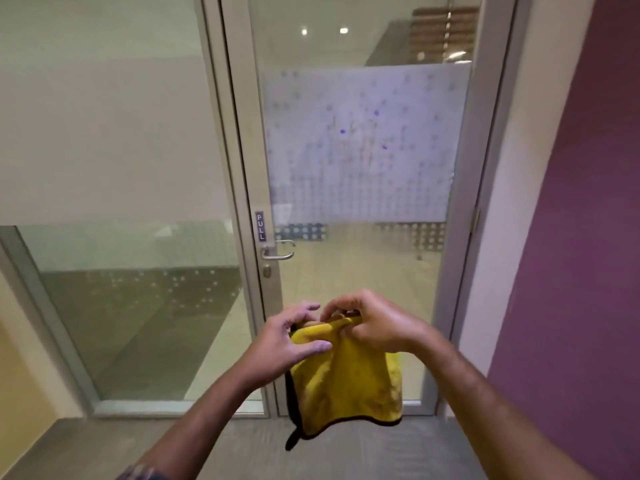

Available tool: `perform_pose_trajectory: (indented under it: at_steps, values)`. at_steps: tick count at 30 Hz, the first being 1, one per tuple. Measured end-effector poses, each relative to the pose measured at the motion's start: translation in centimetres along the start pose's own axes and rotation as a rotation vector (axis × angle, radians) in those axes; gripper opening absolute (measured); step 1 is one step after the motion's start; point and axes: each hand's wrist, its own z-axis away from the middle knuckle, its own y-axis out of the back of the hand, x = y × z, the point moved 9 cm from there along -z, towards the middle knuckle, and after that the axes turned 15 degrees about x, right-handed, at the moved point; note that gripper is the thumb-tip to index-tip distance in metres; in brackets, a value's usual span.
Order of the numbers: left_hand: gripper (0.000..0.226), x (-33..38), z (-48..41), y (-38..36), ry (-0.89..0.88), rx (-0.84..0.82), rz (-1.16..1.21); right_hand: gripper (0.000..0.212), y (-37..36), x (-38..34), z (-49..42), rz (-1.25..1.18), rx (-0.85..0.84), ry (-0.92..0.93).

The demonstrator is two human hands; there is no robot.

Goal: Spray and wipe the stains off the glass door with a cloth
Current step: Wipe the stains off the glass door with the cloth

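We are standing before a glass door (360, 271) in a pale metal frame, and above our fingers its frosted band (360, 143) is showing purple spots (343, 131) and faint brownish streaks (367, 147). Up and to the left of our fingers, a lever handle (278, 253) is sitting under a small PULL label (260, 226), with a keyhole (266, 271) just below the handle. Further left a fixed glass panel (131, 306) is running beside the door, and off to the right a purple wall (571, 237) is closing the view. Nothing is standing between our hands and the door. Our left hand (291, 336) is gripping the yellow cloth (346, 382) at its upper left corner, thumb pressed flat on the front and the other fingers loosely spread behind. Our right hand (374, 323) is pinching the folded top edge, fingers curled close together over it. The cloth is hanging below our fingers, dark trim along its lower hem, apart from the glass.
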Motion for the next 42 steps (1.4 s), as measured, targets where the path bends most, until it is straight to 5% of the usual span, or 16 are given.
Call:
perform_pose_trajectory:
  at_steps: [9,13,17,22,26,30,33,37,42]
  values:
    - [0.03,-5.3,-9.9,-6.2,0.26,-0.101,0.282,0.039,1.6,9.0,-8.5,-0.036,0.215,-0.135]
    - [0.032,-7.2,-16.5,-7.1,0.3,-0.067,0.355,0.043,3.5,10.4,-12.6,0.261,0.587,-0.012]
    - [0.021,-8.9,-22.6,-8.8,0.396,-0.056,0.477,0.048,4.1,12.4,-13.8,0.111,0.978,-0.079]
    - [0.027,-10.7,-28.8,-12.4,0.55,-0.028,0.613,0.111,0.0,18.3,-19.2,-0.187,0.631,-0.3]
    - [0.036,-11.2,-33.6,-15.6,0.568,-0.037,0.618,0.133,0.4,22.6,-23.9,-0.157,0.493,-0.273]
    - [0.038,-10.7,-38.5,-17.9,0.562,-0.025,0.59,0.115,2.6,26.4,-28.1,0.003,0.56,-0.2]
    - [0.017,-9.1,-42.0,-19.5,0.465,-0.039,0.496,0.095,5.3,28.7,-30.7,-0.064,0.725,-0.219]
    - [0.019,-7.1,-46.8,-20.7,0.242,-0.015,0.189,0.073,6.4,31.9,-34.6,-0.391,0.725,-0.288]
    - [0.036,-6.0,-50.5,-22.1,0.131,-0.074,0.132,0.031,7.2,36.4,-37.0,-0.902,0.895,-0.545]
